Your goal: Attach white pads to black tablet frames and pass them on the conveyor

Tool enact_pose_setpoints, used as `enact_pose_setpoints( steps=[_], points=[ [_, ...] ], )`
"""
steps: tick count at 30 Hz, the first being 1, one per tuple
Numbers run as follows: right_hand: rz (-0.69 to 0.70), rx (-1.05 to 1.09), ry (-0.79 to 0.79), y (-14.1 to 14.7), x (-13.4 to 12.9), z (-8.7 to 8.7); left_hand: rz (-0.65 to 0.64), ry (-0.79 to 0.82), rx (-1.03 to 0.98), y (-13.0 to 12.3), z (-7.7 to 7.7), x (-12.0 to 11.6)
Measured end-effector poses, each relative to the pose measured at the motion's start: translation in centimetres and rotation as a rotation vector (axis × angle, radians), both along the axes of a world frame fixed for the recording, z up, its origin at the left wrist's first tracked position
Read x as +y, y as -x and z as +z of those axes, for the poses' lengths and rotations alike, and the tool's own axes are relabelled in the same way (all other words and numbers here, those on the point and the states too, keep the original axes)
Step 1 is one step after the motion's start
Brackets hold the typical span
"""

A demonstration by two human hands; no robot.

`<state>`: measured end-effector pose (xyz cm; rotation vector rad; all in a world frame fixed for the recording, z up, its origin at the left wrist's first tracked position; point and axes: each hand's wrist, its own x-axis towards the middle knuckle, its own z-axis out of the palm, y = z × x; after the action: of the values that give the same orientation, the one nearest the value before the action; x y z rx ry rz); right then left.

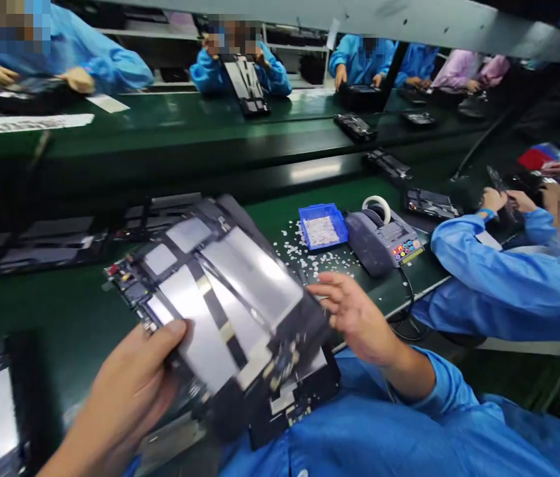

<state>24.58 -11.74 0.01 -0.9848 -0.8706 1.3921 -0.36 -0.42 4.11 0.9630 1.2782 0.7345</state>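
Left hand (138, 371) pinches the edge of an opened device (220, 315), tilted above the bench (66, 298); silvery panels (260, 278) and circuitry (134, 286) sit in place, uncovered. Right hand (359, 321), fingers loosely spread, is at its other edge, contact unclear.

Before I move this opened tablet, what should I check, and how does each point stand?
1. Left hand gripping the opened tablet: ok, thumb over its edge.
2. Right hand supporting it: cannot tell; fingers at its corner, contact unclear.
3. Clear of the second opened tablet below: cannot tell, they overlap in view.
4. Blue tray upright: ok.
5. White bits all inside it: not ok, many scattered around.
6. Tape roll in dispenser: ok.
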Motion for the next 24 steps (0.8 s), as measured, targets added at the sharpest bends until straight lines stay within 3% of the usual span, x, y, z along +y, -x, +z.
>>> enact_pose_setpoints(
  steps=[2, 4, 8, 12, 16, 19, 24],
  points=[
    [0.068, -0.045, 0.092, -1.7, -2.0, 0.2, -0.145, 0.139, 0.037, 1.5, -1.1, -0.4],
    [0.149, -0.178, 0.18, -2.3, -3.4, 0.2, -0.292, 0.095, 0.062, 1.9, -2.6, -1.1],
    [0.126, -0.532, 0.298, -1.8, -4.9, -1.2, -0.443, -0.373, 0.326, 1.4, -5.2, -2.4],
    [0.171, -0.673, 0.318, -2.4, -4.6, -3.3, -0.613, -0.658, 0.685, 2.2, -5.2, -2.7],
    [0.093, -0.762, 0.255, -3.2, -2.9, -3.7, -0.502, -0.887, 0.915, 2.8, -4.3, -0.8],
    [0.073, -0.813, 0.184, -3.1, -1.2, -2.5, -0.484, -1.061, 0.995, 1.8, -4.3, 1.6],
    [0.129, -0.866, 0.071, -1.4, 2.1, 0.0, -0.543, -1.152, 1.014, 0.5, -5.8, 3.4]
  ],
)
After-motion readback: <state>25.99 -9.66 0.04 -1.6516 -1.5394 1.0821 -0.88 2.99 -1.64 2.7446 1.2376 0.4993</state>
